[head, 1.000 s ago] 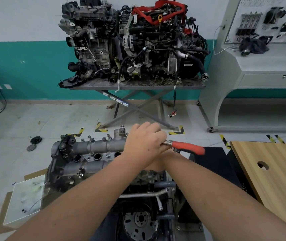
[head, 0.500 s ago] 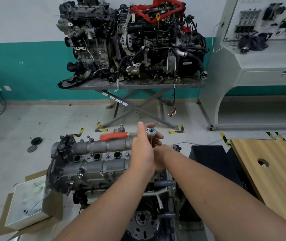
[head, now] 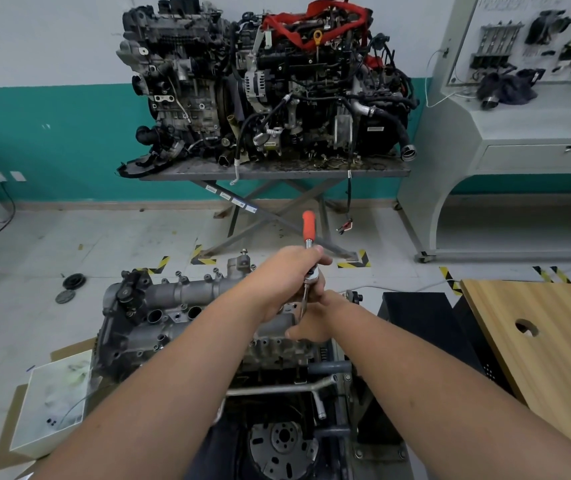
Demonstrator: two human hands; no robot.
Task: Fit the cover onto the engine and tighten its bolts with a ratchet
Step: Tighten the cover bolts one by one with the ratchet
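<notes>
Up front, ratchet (head: 309, 252): upright over the right end of the engine, orange grip pointing up and away, chrome head low between both hands, a chrome extension running down from it.
Left hand (head: 286, 273): curled round the ratchet shaft just below the orange grip, thumb side toward the head of the tool.
Right hand (head: 312, 318): lower down, fingers wrapped round the extension where it meets the cover; fingertips mostly hidden behind the left wrist.
Cover (head: 187, 301): grey cast metal, seated on top of the engine, round openings in a row along its near face, bolt heads standing along the far edge.
Engine (head: 208, 344): on a stand in the near foreground, flywheel (head: 282, 452) facing the camera at the bottom.
Forearms: both bare, reaching in from the lower corners and meeting at the tool.
White tray (head: 52, 407): on flattened cardboard on the floor, left of the engine, a few small dark bits inside.
Wooden tabletop (head: 554, 348): at the right edge, a round hole through it.
Far engines (head: 263, 84): two large ones side by side on a scissor-leg metal table (head: 277, 174) against the teal-and-white wall.
Grey console (head: 519, 133): far right, a panel of parts mounted above it.
Floor: pale tiles, yellow-and-black tape marks, two dark round discs (head: 71, 287) at left.
</notes>
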